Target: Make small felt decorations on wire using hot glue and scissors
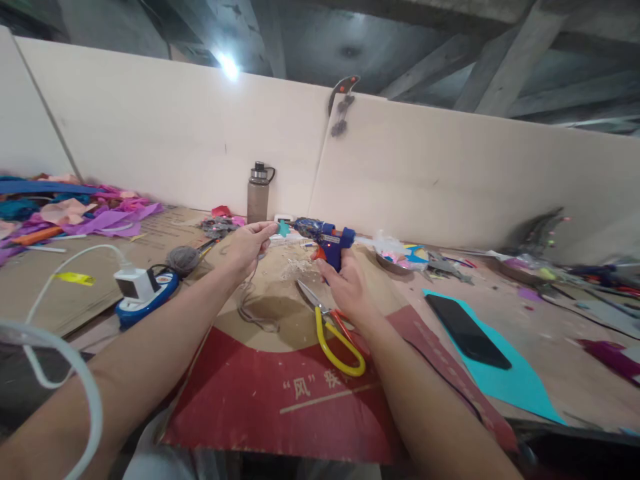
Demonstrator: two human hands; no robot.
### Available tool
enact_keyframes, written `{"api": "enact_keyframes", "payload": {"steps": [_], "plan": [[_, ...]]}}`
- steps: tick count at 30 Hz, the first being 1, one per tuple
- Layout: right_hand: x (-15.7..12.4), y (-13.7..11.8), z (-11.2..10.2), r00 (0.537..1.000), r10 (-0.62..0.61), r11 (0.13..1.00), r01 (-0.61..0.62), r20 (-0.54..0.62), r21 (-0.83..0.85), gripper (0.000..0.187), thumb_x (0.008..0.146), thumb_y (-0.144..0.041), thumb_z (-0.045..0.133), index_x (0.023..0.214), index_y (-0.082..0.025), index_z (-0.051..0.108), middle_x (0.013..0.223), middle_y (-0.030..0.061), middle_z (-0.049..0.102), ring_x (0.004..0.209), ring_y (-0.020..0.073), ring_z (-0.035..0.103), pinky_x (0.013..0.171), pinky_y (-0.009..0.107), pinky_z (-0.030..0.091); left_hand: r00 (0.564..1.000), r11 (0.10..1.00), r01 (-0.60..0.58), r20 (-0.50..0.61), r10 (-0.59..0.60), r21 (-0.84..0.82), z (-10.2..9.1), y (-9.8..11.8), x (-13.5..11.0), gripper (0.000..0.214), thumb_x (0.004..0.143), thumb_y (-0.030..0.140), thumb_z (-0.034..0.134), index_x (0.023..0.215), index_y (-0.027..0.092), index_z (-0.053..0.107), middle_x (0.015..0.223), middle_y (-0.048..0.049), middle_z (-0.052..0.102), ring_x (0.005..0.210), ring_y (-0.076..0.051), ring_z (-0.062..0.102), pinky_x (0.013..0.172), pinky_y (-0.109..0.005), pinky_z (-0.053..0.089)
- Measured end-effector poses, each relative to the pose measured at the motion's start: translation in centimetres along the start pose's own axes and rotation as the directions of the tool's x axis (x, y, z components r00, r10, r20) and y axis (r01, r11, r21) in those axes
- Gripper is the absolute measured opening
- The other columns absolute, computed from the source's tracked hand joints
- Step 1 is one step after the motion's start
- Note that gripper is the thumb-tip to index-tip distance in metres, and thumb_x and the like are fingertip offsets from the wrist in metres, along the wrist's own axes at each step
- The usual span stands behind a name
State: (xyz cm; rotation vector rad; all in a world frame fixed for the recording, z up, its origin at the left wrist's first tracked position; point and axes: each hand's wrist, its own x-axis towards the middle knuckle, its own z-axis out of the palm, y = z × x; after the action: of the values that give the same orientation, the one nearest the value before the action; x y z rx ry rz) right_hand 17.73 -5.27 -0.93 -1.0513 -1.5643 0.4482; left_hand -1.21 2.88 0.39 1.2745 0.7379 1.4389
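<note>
My right hand (345, 283) is wrapped round the handle of a blue glue gun (325, 233), with a clear glue stick (365, 242) at its back end. The gun's nozzle points left, at a small teal cut-out piece (284, 229). Between thumb and fingertips, my left hand (249, 248) pinches that piece; I cannot tell whether the nozzle touches it. A thin grey yarn strand (245, 310) hangs below my left hand to the board. Scissors (340, 337) with yellow and orange handles lie below my right hand, on the red and tan cardboard (240, 393).
A blue power strip (145, 303) with a white charger (134, 283) sits at left, near a grey yarn ball (183, 260). A bottle (258, 193) stands by the white partition (200, 133). At right, a black phone (467, 330) rests on turquoise sheet (530, 387). Coloured scraps (75, 210) lie far left.
</note>
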Motion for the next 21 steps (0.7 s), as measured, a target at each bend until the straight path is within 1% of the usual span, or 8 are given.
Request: {"api": "enact_keyframes", "payload": {"steps": [2,6,10,12,16,21], "plan": [[0.07,0.18,0.07,0.999,-0.039,0.998,0.038,-0.016,-0.052,0.019,0.081,-0.033,0.050,0.095,-0.021,0.056,0.084,0.0035,0.063,0.073,0.0191,0.058,0.072,0.034,0.047,1.000,1.000,-0.002,-0.001,0.002,0.002,0.05,-0.07,-0.01,0.035,0.059,0.040,0.078,0.075,0.012,0.063,0.045,0.0076,0.038,0.038,-0.002,0.026,0.039,-0.019,0.012],[0.16,0.47,0.24,0.998,-0.056,0.988,0.056,0.002,-0.143,0.022,0.082,-0.031,0.050,0.101,-0.020,0.056,0.090,0.0064,0.065,0.081,0.0223,0.060,0.077,0.038,0.047,0.999,0.999,-0.023,-0.025,0.024,0.040,0.13,-0.22,-0.05,0.035,0.060,0.040,0.077,0.076,0.012,0.065,0.046,0.0062,0.042,0.040,-0.003,0.029,0.041,-0.019,0.014],[0.19,0.70,0.31,0.994,-0.106,0.978,0.109,0.027,-0.177,0.026,0.084,-0.033,0.049,0.106,-0.020,0.055,0.101,0.0097,0.065,0.091,0.0242,0.060,0.083,0.040,0.046,0.999,0.997,-0.030,-0.029,0.032,0.075,0.22,-0.36,-0.06,0.035,0.060,0.041,0.077,0.077,0.012,0.066,0.044,0.0061,0.042,0.040,-0.003,0.029,0.041,-0.020,0.013],[0.17,0.76,0.30,0.992,-0.121,0.973,0.125,0.030,-0.195,0.028,0.085,-0.033,0.048,0.108,-0.019,0.054,0.102,0.0105,0.065,0.091,0.0243,0.060,0.084,0.040,0.045,0.999,0.996,-0.032,-0.021,0.034,0.080,0.23,-0.44,-0.05,0.035,0.060,0.041,0.077,0.077,0.012,0.066,0.044,0.0062,0.042,0.040,-0.003,0.028,0.042,-0.020,0.013],[0.10,0.76,0.29,0.992,-0.126,0.967,0.127,0.020,-0.223,0.028,0.085,-0.031,0.048,0.109,-0.017,0.054,0.096,0.0101,0.066,0.087,0.0238,0.061,0.081,0.039,0.046,0.999,0.995,-0.042,-0.018,0.044,0.096,0.22,-0.57,0.00,0.035,0.062,0.041,0.077,0.079,0.012,0.067,0.044,0.0060,0.042,0.040,-0.003,0.028,0.042,-0.019,0.014],[0.03,0.67,0.28,0.991,-0.134,0.960,0.135,0.020,-0.244,0.029,0.085,-0.031,0.048,0.109,-0.016,0.055,0.100,0.0112,0.066,0.090,0.0247,0.061,0.081,0.039,0.046,0.998,0.992,-0.056,-0.020,0.058,0.110,0.20,-0.66,0.07,0.035,0.062,0.041,0.076,0.080,0.011,0.068,0.044,0.0056,0.043,0.041,-0.003,0.029,0.042,-0.020,0.014]]}}
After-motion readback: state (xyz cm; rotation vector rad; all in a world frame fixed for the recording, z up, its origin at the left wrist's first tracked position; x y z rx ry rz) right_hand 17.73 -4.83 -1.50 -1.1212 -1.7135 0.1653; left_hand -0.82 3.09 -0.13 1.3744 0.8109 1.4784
